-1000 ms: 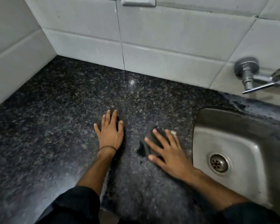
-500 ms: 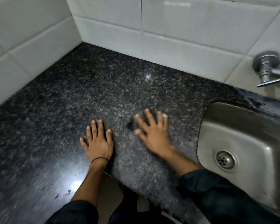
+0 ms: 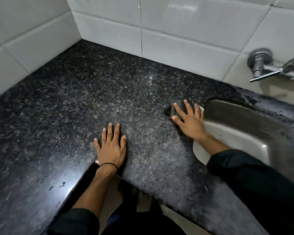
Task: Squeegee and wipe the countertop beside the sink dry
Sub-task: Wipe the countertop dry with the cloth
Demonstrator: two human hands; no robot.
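Note:
The dark speckled granite countertop [image 3: 85, 99] fills the middle of the view. My left hand [image 3: 111, 146] lies flat on it near the front edge, fingers spread, holding nothing. My right hand [image 3: 188, 119] presses flat on a dark cloth [image 3: 170, 109], fingers spread over it, right at the left rim of the steel sink [image 3: 244, 126]. Most of the cloth is hidden under my palm and fingers. No squeegee is in view.
White wall tiles [image 3: 185, 31] close off the back and left of the counter. A chrome tap [image 3: 261, 65] sticks out of the wall above the sink. A wet dark strip of counter [image 3: 270, 106] runs behind the sink. Small droplets [image 3: 61, 184] sit near the front edge.
My right hand has slid the cloth to the right, from the middle of the counter to the sink's rim. My left hand has stayed flat on the counter.

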